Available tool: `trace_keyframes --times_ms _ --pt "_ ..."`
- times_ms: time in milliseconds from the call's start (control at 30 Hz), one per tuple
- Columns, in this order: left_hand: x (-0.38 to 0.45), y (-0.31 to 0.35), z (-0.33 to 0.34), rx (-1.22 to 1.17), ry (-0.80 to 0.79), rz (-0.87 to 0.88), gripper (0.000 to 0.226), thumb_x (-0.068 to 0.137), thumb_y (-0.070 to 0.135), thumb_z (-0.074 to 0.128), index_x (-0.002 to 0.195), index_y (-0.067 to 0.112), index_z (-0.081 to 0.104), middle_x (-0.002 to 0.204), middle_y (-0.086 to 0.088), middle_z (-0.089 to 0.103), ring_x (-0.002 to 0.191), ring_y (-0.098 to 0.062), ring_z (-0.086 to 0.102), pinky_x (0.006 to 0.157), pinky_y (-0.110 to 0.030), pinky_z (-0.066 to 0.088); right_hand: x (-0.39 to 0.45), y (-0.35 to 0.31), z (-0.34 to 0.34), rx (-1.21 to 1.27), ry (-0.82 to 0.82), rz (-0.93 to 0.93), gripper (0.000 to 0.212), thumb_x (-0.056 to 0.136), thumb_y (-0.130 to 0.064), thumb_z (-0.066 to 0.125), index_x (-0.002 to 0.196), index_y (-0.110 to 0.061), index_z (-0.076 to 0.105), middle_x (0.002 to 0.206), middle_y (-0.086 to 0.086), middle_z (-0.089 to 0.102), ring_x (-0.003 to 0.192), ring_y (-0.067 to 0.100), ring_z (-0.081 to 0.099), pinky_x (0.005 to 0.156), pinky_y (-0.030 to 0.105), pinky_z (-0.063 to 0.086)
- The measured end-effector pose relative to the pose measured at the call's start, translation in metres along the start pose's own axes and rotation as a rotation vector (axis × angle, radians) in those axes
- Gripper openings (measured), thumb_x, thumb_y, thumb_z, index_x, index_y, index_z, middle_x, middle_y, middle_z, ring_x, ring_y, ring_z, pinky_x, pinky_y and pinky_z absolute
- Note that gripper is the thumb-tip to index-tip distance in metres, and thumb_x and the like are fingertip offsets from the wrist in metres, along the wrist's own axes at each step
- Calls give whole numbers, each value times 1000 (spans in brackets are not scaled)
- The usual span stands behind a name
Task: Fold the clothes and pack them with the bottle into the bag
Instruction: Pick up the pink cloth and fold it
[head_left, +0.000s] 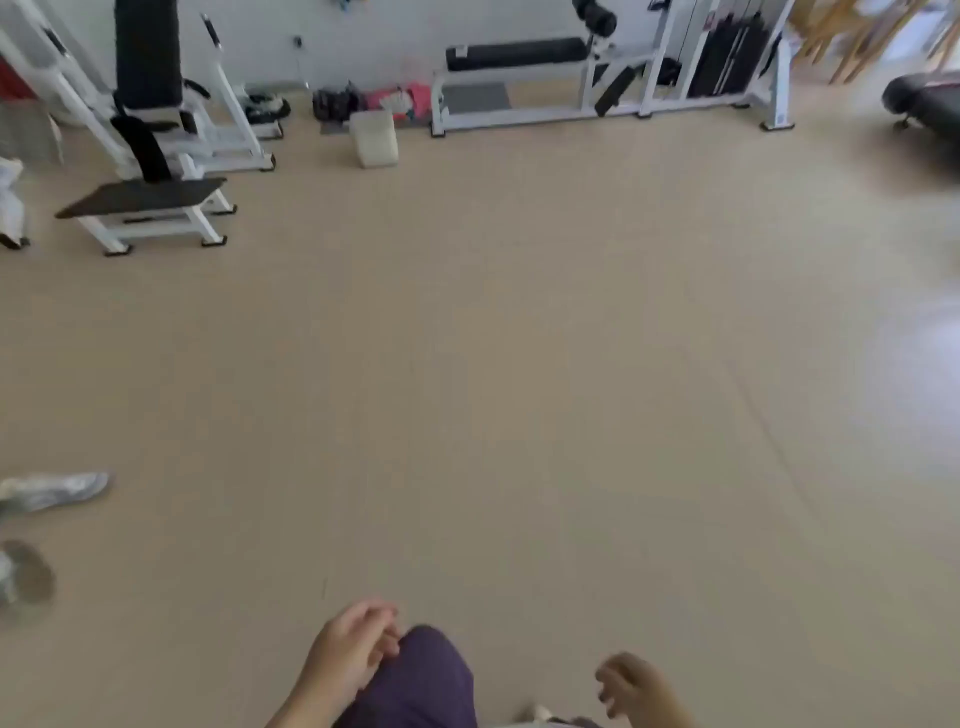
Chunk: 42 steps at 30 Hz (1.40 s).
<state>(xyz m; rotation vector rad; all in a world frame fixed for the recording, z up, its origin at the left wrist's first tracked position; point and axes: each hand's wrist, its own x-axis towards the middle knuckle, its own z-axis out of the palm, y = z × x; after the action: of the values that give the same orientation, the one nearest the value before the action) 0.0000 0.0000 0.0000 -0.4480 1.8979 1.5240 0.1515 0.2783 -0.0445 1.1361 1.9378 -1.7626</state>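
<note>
Both our hands hang low and hold nothing: left hand with loosely curled fingers beside the purple trouser leg, right hand relaxed. We see no clothes, bottle or bag for certain; wide bare floor lies ahead, gym machines far off.

a gym: white-framed weight machines with black pads line the far wall, a padded bench beside a weight stack, over a bare tan floor.
</note>
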Motion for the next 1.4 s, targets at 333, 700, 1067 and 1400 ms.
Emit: trace_keyframes --times_ms 333,700,1067,1400 --pt "132 168 70 -119 -131 242 31 98 0 46 86 10 74 76 -13 70 65 -23 65 67 -29 56 139 -261 12 195 -235 -415 19 90 -11 49 92 -13 68 79 13 70 71 30 67 67 28 53" --pt "354 432 134 71 -328 364 16 84 22 58 93 19 71 80 -8 69 72 -20 65 71 -23 51 333 -438 -54 106 -93 -315 26 98 -5 48 93 -20 69 80 11 70 75 33 66 73 36 56" --pt "615 683 262 127 -385 401 13 86 22 61 92 26 72 79 -6 69 70 -19 65 71 -23 52 621 -665 -166 147 -141 -350 19 96 -19 50 92 -24 68 81 8 69 75 24 66 74 36 56" --pt "838 850 275 -5 -165 368 20 93 12 64 91 29 73 77 -5 71 67 -18 65 67 -21 54 872 -943 -170 119 -285 -563 18 95 -12 49 94 -10 66 75 12 67 68 24 64 67 25 50"
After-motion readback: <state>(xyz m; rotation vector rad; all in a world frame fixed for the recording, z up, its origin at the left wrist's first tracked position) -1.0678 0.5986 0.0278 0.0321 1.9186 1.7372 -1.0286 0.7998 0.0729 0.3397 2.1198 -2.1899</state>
